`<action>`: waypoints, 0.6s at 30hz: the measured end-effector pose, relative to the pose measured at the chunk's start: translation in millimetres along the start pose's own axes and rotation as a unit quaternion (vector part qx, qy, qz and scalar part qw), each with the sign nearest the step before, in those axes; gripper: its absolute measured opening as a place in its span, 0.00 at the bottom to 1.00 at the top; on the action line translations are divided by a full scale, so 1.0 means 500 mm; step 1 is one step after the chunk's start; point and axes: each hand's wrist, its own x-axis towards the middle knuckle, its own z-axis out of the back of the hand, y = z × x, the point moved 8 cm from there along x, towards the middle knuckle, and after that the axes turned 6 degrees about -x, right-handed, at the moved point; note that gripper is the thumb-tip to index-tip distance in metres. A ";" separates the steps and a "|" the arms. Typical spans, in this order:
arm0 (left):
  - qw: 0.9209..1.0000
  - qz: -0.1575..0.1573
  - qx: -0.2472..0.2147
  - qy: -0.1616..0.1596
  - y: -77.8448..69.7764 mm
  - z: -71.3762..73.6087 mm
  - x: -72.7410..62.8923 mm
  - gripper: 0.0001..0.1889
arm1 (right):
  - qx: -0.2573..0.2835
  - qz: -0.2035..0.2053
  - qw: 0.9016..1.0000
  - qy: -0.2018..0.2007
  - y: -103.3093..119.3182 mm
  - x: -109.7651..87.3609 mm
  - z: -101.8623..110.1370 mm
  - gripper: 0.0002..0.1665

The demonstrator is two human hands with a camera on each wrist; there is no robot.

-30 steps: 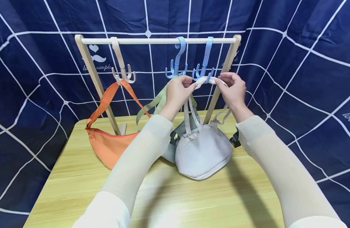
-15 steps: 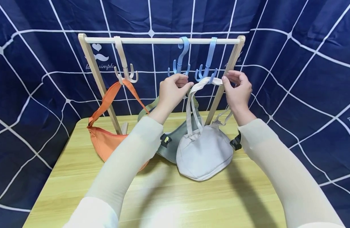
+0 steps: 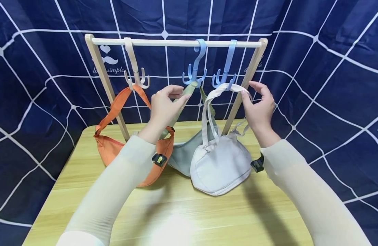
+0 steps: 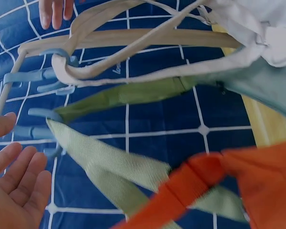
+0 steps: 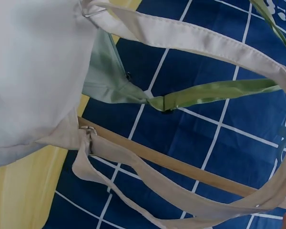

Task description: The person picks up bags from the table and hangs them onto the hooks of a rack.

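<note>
A pale grey bag (image 3: pixel 221 167) hangs low over the table, its whitish strap (image 3: pixel 218 91) looped over a prong of the right blue hook (image 3: pixel 228 63). My right hand (image 3: pixel 260 106) is just right of that strap, thumb tip at its edge and fingers spread. Left of the middle blue hook (image 3: pixel 200 61), my left hand (image 3: pixel 165 108) has its fingers loosely bent and holds nothing. In the left wrist view, a green strap (image 4: pixel 117 152) hangs from that hook, apart from my fingers (image 4: pixel 19 176). The strap's grey-green bag (image 3: pixel 183 159) is partly behind the pale grey one.
A wooden rack's bar (image 3: pixel 167 42) carries the hooks. On the beige hook (image 3: pixel 133 65) at left hangs an orange bag (image 3: pixel 107 150), partly covered by my left sleeve (image 3: pixel 115 186). Below is a wooden table (image 3: pixel 207 222); dark blue gridded cloth (image 3: pixel 339 112) surrounds it.
Both hands have let go of the whitish strap, which now rests on the hook. My left hand has moved left and slightly down; my right hand has shifted a little right.
</note>
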 end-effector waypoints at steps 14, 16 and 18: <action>0.995 -0.004 0.090 -0.050 0.042 0.118 -0.093 0.22 | -0.041 0.052 0.998 -0.001 -0.017 -0.096 0.017 0.23; 0.993 -0.016 0.103 -0.051 0.044 0.126 -0.109 0.23 | -0.051 0.057 0.997 0.016 -0.019 -0.110 0.011 0.24; 0.992 -0.020 0.117 -0.047 0.045 0.133 -0.124 0.24 | -0.062 0.062 0.996 0.033 -0.021 -0.126 0.006 0.26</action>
